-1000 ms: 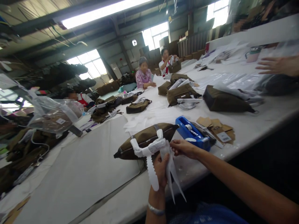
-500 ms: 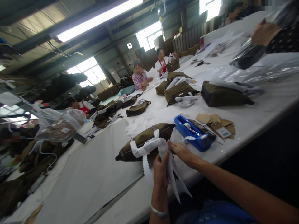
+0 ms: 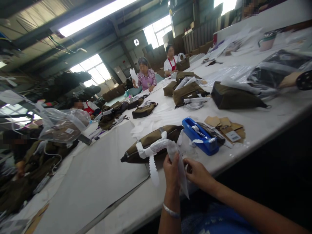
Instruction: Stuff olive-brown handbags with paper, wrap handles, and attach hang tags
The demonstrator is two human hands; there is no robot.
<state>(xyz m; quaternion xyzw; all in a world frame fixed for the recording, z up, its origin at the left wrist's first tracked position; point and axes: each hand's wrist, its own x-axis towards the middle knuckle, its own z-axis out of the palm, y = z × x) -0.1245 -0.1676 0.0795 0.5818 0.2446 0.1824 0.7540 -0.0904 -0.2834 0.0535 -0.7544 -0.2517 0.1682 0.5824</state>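
Observation:
An olive-brown bag (image 3: 151,139) lies on the table in front of me, its strap wrapped in white paper (image 3: 156,148). A loose white paper strip (image 3: 180,172) runs from the wrapped strap toward me and hangs down past the table edge. My left hand (image 3: 172,169), with a bracelet at the wrist, is closed around this strip, thumb on top. Close by on the right, my right hand (image 3: 197,170) has its fingers curled together at the strip's edge. What lies between those fingertips is too small to make out. Beneath the strap dangles a jagged-edged white tape piece (image 3: 153,170).
Right of the bag stands a blue tape dispenser (image 3: 201,138) beside brown card tags (image 3: 225,130). More olive bags (image 3: 190,94) lie farther back. A co-worker's arm (image 3: 291,79) reaches over clear plastic at the right. Other people sit along the table.
My right hand has moved slightly right and down along the paper strip. The strip's two hanging tails now look folded together. The co-worker at right has lowered the plastic-wrapped item to the table.

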